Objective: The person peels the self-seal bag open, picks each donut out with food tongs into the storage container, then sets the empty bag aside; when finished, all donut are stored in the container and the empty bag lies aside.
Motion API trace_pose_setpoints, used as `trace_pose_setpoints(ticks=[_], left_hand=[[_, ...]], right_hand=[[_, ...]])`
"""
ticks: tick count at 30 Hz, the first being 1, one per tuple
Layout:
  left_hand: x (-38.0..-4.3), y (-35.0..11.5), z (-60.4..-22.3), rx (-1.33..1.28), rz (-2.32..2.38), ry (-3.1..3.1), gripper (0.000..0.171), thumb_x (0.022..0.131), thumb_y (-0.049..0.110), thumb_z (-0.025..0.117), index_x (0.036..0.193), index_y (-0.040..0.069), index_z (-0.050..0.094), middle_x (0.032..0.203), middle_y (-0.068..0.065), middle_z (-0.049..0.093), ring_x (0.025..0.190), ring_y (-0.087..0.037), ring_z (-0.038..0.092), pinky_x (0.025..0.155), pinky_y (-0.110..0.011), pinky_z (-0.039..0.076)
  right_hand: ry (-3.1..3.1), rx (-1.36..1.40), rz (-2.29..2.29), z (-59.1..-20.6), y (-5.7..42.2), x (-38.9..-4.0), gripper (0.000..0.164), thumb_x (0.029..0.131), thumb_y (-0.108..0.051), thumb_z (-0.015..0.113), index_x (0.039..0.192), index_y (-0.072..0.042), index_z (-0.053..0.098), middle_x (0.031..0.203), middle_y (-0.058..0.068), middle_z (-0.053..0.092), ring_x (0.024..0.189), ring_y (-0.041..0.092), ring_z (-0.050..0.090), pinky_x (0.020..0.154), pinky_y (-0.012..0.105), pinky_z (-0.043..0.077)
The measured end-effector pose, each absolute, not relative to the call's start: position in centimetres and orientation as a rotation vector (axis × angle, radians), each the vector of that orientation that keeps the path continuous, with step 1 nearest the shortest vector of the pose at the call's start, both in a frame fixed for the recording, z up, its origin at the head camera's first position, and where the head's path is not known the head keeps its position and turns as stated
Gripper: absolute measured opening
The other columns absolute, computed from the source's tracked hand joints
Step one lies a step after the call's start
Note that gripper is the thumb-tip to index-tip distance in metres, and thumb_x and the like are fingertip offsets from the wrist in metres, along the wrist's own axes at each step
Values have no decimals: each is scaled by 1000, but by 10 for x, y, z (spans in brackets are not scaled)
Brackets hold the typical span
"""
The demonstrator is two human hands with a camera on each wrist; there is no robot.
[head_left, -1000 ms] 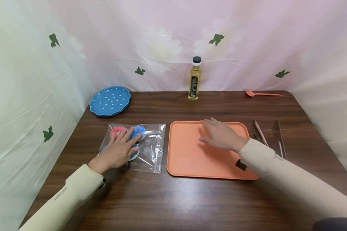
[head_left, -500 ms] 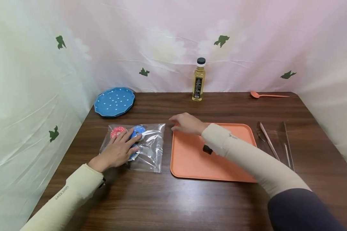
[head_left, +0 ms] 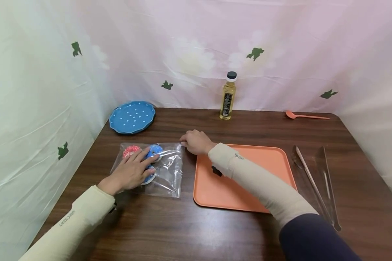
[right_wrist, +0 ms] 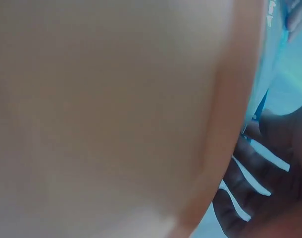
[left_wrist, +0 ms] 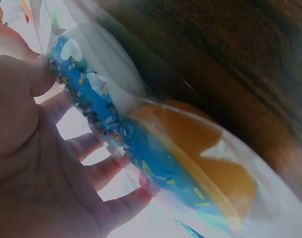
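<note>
A clear plastic zip bag [head_left: 170,172] lies flat on the table with toy donuts inside. One donut is pink [head_left: 130,150]; a blue donut [head_left: 155,149] shows beside it and another blue donut [head_left: 149,175] below. My left hand [head_left: 130,172] rests on the bag with fingers spread, partly covering the donuts. The left wrist view shows a blue sprinkled donut [left_wrist: 86,89] through the plastic, close to the fingers. At the bag's top right corner, my right hand [head_left: 197,141] pinches the edge between thumb and fingers. Its sleeve crosses above the orange tray [head_left: 209,192].
Right of the bag lies the tray, with metal tongs [head_left: 328,188] beyond it. A blue dotted plate [head_left: 132,117] sits back left. An oil bottle [head_left: 227,99] stands at the rear, and an orange spoon [head_left: 307,116] lies back right.
My right hand has moved left from over the tray to the bag's top right corner and now pinches it. The left hand has stayed on the bag.
</note>
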State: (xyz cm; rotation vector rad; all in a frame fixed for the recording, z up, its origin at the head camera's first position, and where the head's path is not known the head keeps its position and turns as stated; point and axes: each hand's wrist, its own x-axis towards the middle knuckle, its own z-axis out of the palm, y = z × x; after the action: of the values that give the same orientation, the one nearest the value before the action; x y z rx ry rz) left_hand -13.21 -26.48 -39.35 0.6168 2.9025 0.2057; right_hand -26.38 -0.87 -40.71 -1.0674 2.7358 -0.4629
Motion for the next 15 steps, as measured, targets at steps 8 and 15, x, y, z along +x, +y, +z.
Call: trace_pose_setpoints(ticks=[8, 15], left_hand=[[-133, -264, -394, 613, 232, 2882, 54, 106, 37, 50, 155, 17, 41, 162, -21, 21, 144, -47, 24, 108, -71, 23], [-133, -265, -393, 597, 224, 2879, 54, 106, 38, 49, 156, 18, 39, 163, -21, 20, 145, -48, 23, 107, -72, 22]], right_hand=[[2739, -1051, -443, -408, -18, -270, 24, 105, -24, 57, 120, -18, 74, 119, -2, 70, 113, 19, 63, 94, 45, 45], [2778, -1085, -523, -409, -20, -272, 11, 101, -23, 65, 99, -21, 76, 94, -8, 70, 88, 11, 63, 82, 38, 46]])
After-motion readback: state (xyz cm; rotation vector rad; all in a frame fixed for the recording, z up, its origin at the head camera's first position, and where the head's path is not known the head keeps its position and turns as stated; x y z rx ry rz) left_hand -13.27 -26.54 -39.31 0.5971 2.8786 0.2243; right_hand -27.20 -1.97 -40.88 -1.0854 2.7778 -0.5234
